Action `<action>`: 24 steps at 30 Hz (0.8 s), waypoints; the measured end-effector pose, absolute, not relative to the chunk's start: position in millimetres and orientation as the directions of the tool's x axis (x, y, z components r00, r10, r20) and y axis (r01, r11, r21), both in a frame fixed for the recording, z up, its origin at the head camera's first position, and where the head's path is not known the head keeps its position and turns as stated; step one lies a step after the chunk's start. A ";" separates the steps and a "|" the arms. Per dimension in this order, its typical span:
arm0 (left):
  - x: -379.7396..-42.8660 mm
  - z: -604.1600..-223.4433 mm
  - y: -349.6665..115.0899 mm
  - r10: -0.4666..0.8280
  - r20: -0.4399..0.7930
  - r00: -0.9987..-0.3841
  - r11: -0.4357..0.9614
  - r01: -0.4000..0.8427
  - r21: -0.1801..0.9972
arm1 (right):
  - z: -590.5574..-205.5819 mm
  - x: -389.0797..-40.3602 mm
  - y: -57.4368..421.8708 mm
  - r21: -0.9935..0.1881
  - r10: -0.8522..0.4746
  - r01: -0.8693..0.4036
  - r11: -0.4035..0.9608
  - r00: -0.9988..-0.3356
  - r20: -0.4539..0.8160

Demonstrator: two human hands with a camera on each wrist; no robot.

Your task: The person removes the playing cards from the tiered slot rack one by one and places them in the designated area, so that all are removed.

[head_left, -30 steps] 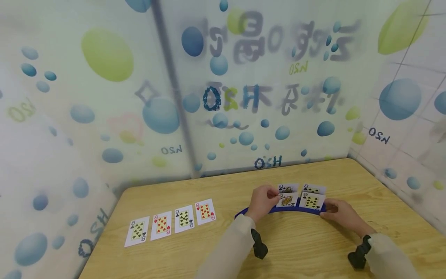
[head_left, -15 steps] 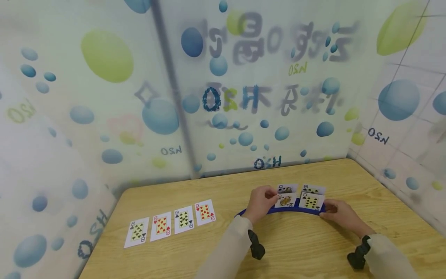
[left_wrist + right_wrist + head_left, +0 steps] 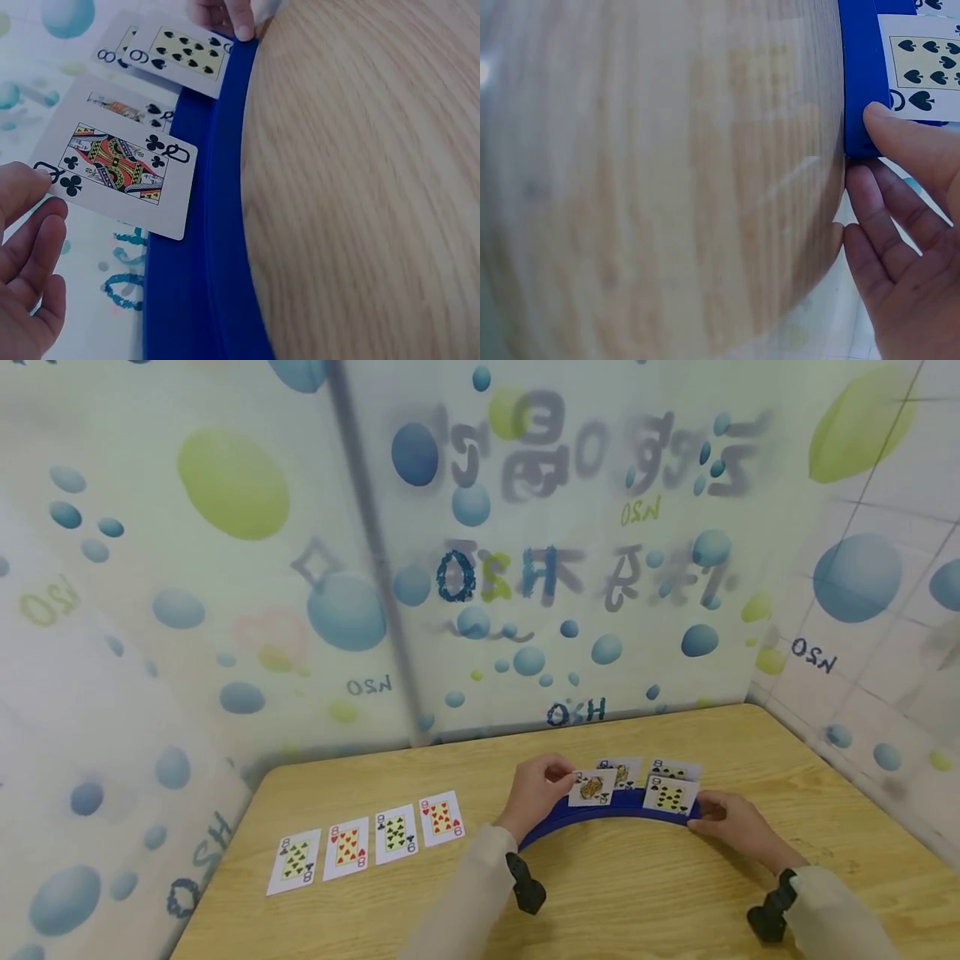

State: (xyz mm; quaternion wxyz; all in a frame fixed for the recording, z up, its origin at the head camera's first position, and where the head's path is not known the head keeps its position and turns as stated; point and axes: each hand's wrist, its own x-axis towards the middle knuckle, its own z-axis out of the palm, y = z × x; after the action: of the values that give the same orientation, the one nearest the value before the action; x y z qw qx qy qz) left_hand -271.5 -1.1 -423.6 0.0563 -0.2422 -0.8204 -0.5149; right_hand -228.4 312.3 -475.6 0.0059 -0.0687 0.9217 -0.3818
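Note:
My left hand (image 3: 534, 792) pinches a queen of clubs (image 3: 116, 161) by its left edge, between thumb and fingertips. The card is tilted over the curved blue card holder (image 3: 196, 277), its lower edge close to the slots. A queen of spades (image 3: 627, 772) stands in the rear slot, partly covered by it in the left wrist view. At the holder's right end, a nine of spades (image 3: 671, 797) stands in front of an eight of spades (image 3: 675, 768). My right hand (image 3: 738, 825) grips that end, the thumb (image 3: 892, 124) lying on the blue rim beside the nine.
Four-sided wooden table (image 3: 360, 906) against a bubble-patterned wall (image 3: 450, 677). On its left lie, face up in a row, an eight of clubs (image 3: 296, 862), an eight of hearts (image 3: 347, 847), a nine of clubs (image 3: 396, 833) and a nine of hearts (image 3: 442, 817).
My left hand has moved left with the queen of clubs, drawing it away from in front of the queen of spades. More of the blue holder shows. The right hand stays put.

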 end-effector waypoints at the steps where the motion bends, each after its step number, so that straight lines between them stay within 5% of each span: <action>1: -271.5 -422.0 -4.2 0.343 0.339 -0.876 0.356 0.455 0.816 | -476.0 -228.0 312.2 -0.706 -0.125 -0.116 0.698 -0.991 0.040; 24: -254.0 -384.1 -81.0 0.393 0.293 -0.871 0.474 0.466 0.747 | -476.7 -228.0 313.1 -0.709 -0.135 -0.137 0.691 -0.989 0.059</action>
State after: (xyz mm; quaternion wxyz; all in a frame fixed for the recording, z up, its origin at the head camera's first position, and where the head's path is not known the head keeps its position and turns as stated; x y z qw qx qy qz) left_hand -254.0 -81.0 -384.1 0.0405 -0.2503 -0.8576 -0.4475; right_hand -228.0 313.1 -476.7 -0.0011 -0.0739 0.9196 -0.3858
